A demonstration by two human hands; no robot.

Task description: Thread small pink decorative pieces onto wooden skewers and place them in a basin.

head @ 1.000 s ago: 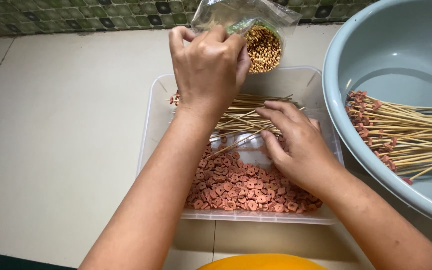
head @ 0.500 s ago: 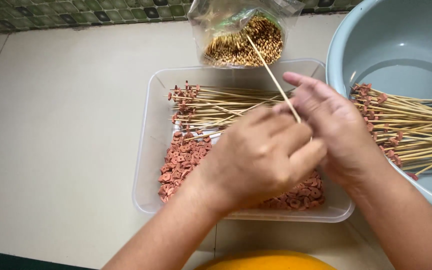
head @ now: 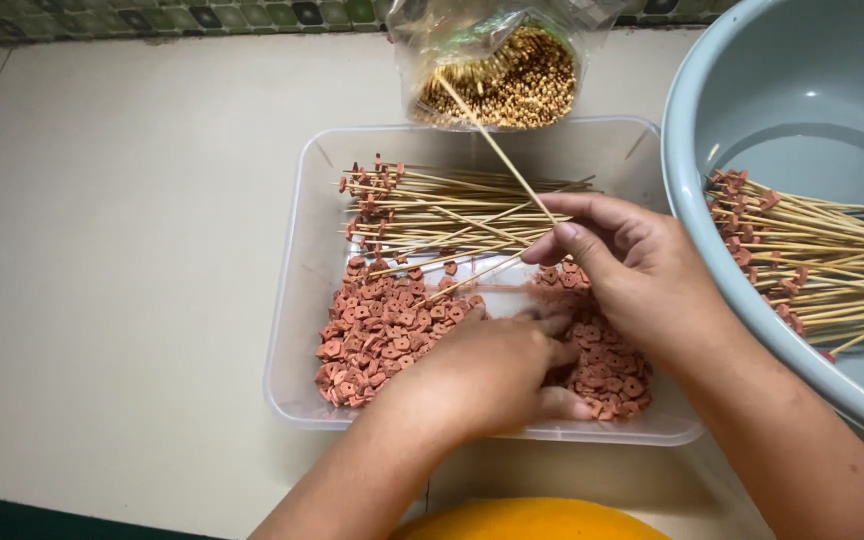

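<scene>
Right hand (head: 642,275): thumb and fingers (head: 577,243) pinching 1 bare bamboo skewer (head: 497,148), skewer slanting far-left toward bag. Left hand (head: 492,370): fingers curled down into pile of reddish sausage slices (head: 382,330), touching them; whether pinching 1, cannot tell. Slices fill near half of clear plastic tray (head: 297,300) on desk (head: 122,220). Loaded skewers (head: 432,205) lie across far half of tray. Plastic bag of skewers (head: 502,70) just beyond tray. Grey-blue basin (head: 712,120) at right holds more threaded skewers (head: 822,260).
</scene>
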